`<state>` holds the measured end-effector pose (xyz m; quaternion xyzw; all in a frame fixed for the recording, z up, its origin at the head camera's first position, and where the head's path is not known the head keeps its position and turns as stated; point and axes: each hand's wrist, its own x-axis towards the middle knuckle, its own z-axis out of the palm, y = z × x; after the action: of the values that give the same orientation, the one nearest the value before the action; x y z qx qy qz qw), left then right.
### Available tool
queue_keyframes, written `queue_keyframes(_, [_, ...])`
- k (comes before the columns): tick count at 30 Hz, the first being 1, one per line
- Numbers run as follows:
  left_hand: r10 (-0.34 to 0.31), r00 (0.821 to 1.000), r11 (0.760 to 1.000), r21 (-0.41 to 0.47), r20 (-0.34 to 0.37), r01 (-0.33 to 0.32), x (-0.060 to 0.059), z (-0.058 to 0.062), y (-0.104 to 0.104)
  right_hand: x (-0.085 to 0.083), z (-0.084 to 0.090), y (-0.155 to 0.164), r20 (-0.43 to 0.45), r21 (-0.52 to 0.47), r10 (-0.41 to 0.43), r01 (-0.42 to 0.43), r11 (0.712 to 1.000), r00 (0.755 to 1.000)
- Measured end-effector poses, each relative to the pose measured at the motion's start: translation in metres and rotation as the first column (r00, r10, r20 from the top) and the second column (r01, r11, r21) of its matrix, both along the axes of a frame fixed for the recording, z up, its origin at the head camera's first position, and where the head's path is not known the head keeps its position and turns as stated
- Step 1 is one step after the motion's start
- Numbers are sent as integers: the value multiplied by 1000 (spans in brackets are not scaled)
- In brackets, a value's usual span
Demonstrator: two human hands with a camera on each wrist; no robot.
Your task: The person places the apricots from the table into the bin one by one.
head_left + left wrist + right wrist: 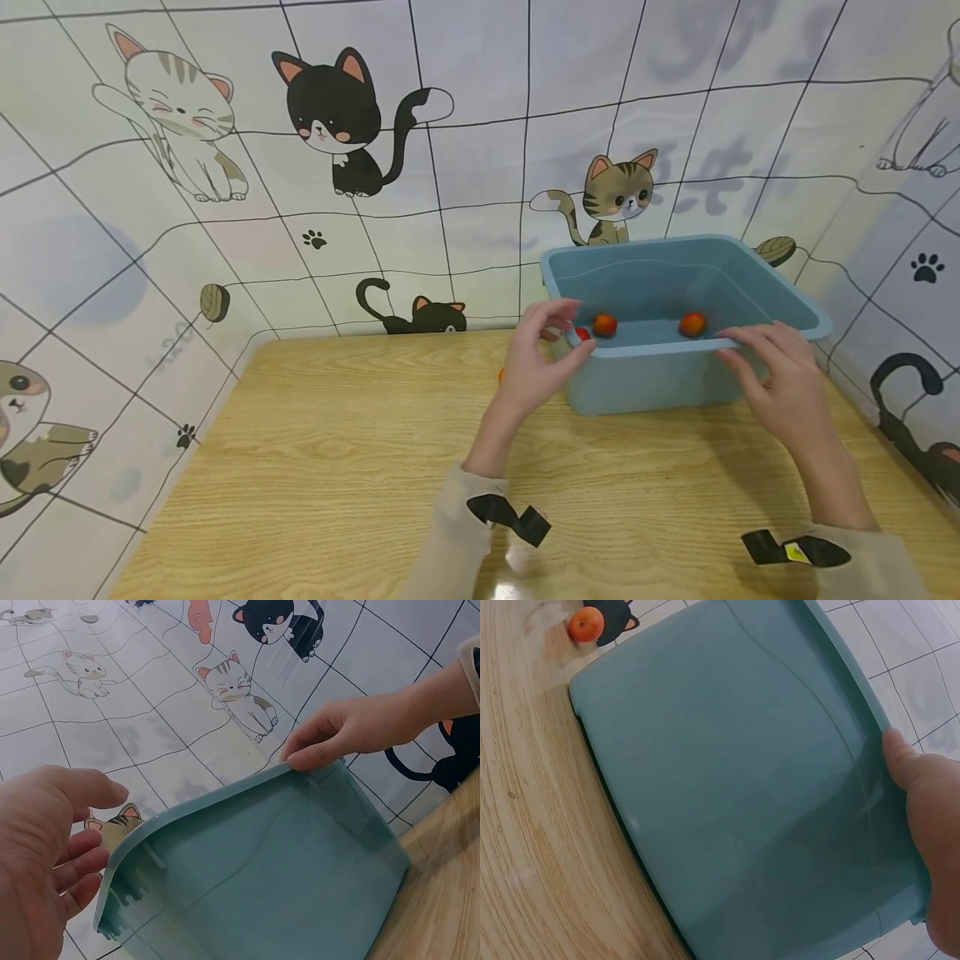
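A corner is formed by two walls covered in a tiled cartoon-cat print, and one light wooden table is set against them. One blue-green plastic tub is seen on the table's far right part, close to the wall. Two hands are counted, both at the tub's near rim. The left hand is placed at the tub's near left corner with the fingers loosely curved; in the head view it seems to touch the corner, while the left wrist view shows its fingers spread just beside the corner with a gap, so contact cannot be told. The right hand is laid on the near rim toward the right, thumb and fingers pinching the rim, as is plainly shown by the left wrist view. Two small round orange-red fruits are counted inside the tub from the head view, one left and one right, well apart. A third orange fruit is shown on the table beside the tub's left corner in the right wrist view; in the head view it is mostly hidden behind the left hand. The tub's inside is shown by the head view alone; only its outer wall is given by the wrist views.
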<state>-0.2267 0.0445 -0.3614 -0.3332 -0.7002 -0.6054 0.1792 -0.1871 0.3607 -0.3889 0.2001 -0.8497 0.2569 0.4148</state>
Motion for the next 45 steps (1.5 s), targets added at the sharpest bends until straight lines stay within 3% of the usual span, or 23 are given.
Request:
queue_keyframes(8, [13,997,1000,-3,74,-13,-2,-8,-15,0,0,0,-5,-1,1,-1,1000,1000])
queue_keyframes(22, [40,996,994,-100,84,-32,-13,-30,-38,0,1,0,5,6,-3,3,1000,1000])
queue_keyframes(29, [40,995,994,-105,90,-31,-20,-43,-46,-1,0,1,-5,12,-9,9,1000,1000])
queue_keyframes(45, [91,979,978,-202,184,-53,-31,-61,-59,0,0,0,-2,4,1,-1,1000,1000])
